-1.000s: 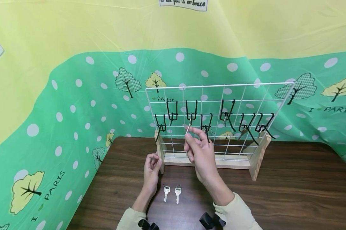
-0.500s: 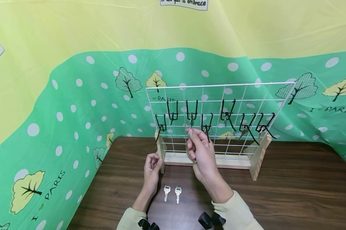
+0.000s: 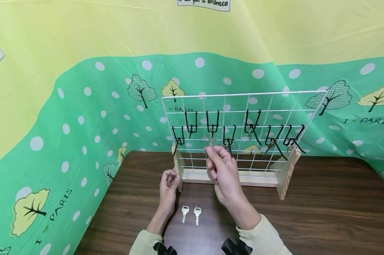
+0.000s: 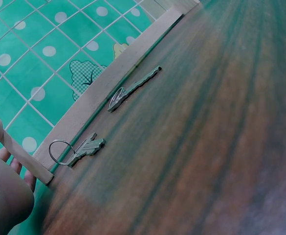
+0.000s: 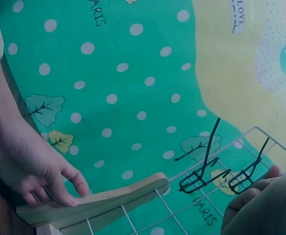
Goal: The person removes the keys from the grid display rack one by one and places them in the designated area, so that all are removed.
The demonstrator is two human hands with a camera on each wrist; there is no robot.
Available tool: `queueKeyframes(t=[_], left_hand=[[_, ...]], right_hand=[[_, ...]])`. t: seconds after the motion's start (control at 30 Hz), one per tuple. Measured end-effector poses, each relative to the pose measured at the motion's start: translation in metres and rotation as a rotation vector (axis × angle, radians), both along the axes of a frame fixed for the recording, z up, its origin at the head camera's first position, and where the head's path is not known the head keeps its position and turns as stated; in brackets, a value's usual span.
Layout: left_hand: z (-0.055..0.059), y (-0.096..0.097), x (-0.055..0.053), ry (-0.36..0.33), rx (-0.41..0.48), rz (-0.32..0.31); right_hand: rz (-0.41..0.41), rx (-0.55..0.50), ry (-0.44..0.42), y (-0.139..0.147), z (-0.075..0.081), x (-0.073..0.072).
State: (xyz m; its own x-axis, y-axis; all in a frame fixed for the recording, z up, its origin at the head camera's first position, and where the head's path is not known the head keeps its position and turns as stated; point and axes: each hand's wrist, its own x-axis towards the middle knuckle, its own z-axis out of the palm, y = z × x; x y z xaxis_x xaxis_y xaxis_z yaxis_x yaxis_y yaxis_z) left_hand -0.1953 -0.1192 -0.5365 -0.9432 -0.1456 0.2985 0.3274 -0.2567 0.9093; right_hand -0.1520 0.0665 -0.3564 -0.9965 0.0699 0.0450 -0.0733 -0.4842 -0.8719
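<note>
At the left end of a white wire grid rack [image 3: 224, 95], my left hand [image 3: 169, 187] grips the wooden side support [image 5: 133, 192]. In the head view my right hand [image 3: 223, 170] is raised before the grid, thumb and fingertips bent together. Just above those fingertips a blurred key [image 3: 212, 139] hangs below a black hook [image 3: 212, 122]; whether the fingers still pinch its lower end is hidden. Two silver keys with rings lie on the table in front of the rack, a left key [image 3: 185, 213] and a right key [image 3: 197, 215].
More black hooks stick out from the grid, among them a right-end hook [image 3: 294, 138] and a lower-left hook [image 3: 178, 138]. Keys hang on several of them. The dark wooden table [image 3: 332, 212] extends to the right. A patterned cloth [image 3: 83, 124] stands behind.
My right hand has lowered slightly from the hook, and the key there has swung from slanted to nearly upright. My left hand and the keys on the table stay put.
</note>
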Motion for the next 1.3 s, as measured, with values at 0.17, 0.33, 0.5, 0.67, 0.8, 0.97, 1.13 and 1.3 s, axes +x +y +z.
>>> queueKeyframes(t=[0.17,0.33,0.5,0.67,0.8,0.97,1.13,1.3], left_hand=[[-0.001,0.000,-0.001,0.005,-0.001,-0.001],[-0.001,0.000,-0.001,0.007,0.000,-0.004],[-0.001,0.000,-0.001,-0.004,0.005,-0.005],[0.000,0.000,-0.001,-0.012,0.009,-0.007],[0.000,0.000,0.000,-0.013,0.008,-0.007],[-0.001,0.000,0.000,-0.009,0.010,-0.006],[-0.001,-0.001,0.000,-0.011,0.009,-0.004],[-0.002,0.000,0.000,-0.001,0.007,-0.004]], right_hand=[[0.000,0.015,0.017,0.000,0.001,0.003],[-0.004,0.033,0.038,0.000,0.002,0.006],[-0.011,0.078,0.052,0.001,0.005,0.009],[-0.031,0.160,0.097,0.001,0.006,0.014],[-0.033,0.204,0.118,0.001,0.005,0.015],[-0.026,0.227,0.135,0.001,0.004,0.017],[-0.017,0.220,0.156,0.001,0.005,0.018],[-0.010,0.215,0.170,0.000,0.005,0.020]])
